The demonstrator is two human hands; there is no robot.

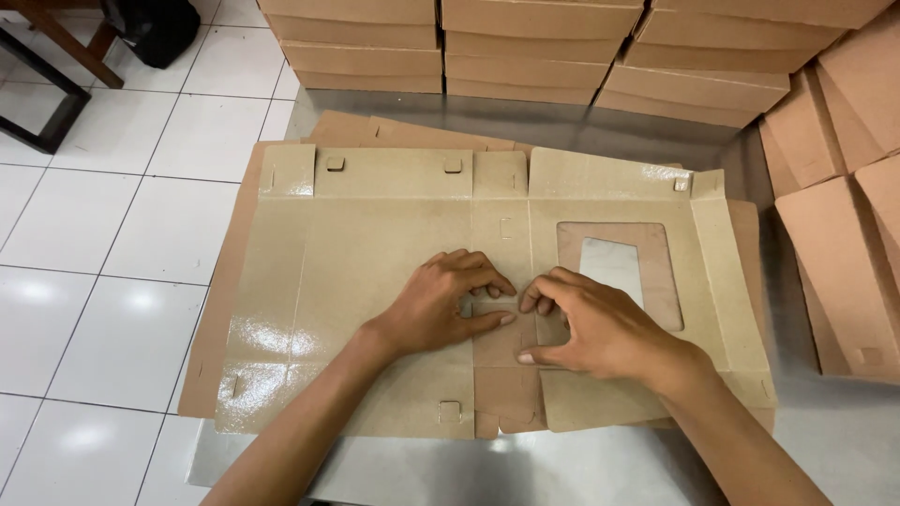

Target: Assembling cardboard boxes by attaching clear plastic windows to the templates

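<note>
Nearest the camera, both forearms come in from the bottom edge and meet over the middle of a flat, unfolded cardboard box blank (375,234) with a glossy inner face. The blank lies on a steel tabletop (844,440), its near edge close to the table's near edge, with a bare strip of metal showing in front and a wider bare patch at the near right corner. Left hand (441,305): fingers curled, thumb and forefinger pinching the edge of a narrow centre flap (502,351) that folds over the blank's near half; the grip is nearly closed on the cardboard. Right hand (595,328): fingertips bent down and pressing the same flap from the other side, thumb spread along its lower edge, so the hand is partly open and bearing on the card rather than wrapped round it. The two sets of fingertips almost touch. Just beyond the right hand, a rectangular window cut-out (614,267) with clear film. More flat blanks (412,131) lie beneath, their edges sticking out at the left and far sides. Left of the table, open white tiled floor (112,234). At the far edge, stacks of folded brown boxes (534,56) stand in a row, and more boxes (844,187) crowd the right side, near the blank's right edge.
</note>
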